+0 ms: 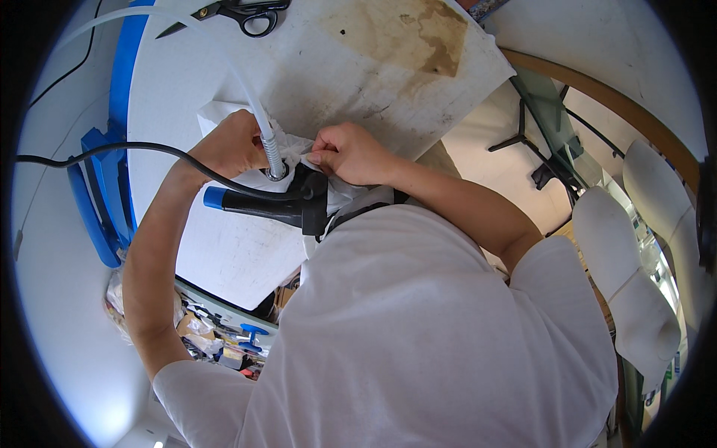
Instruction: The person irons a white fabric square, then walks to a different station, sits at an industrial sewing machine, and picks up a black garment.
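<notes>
Between my hands lies a bunched white cloth (294,147), partly hidden. My right hand (350,154) pinches an edge of it between thumb and fingers. On the other side, the curled fingers of my left hand (232,145) grip the cloth, their tips partly hidden by a clear hose (246,84). Close in front of my body is a black appliance, apparently a steam iron, with a blue-ended handle (263,207). The hose enters it through a metal spring sleeve (273,157). A black cord (168,148) crosses over my left wrist to the appliance.
Black-handled scissors (235,14) lie at the far left of the white-covered table (235,252). A brown stain (442,39) marks the cover near its far right corner. Blue metal brackets (103,190) stand along the left edge. White chairs (616,263) are at the right.
</notes>
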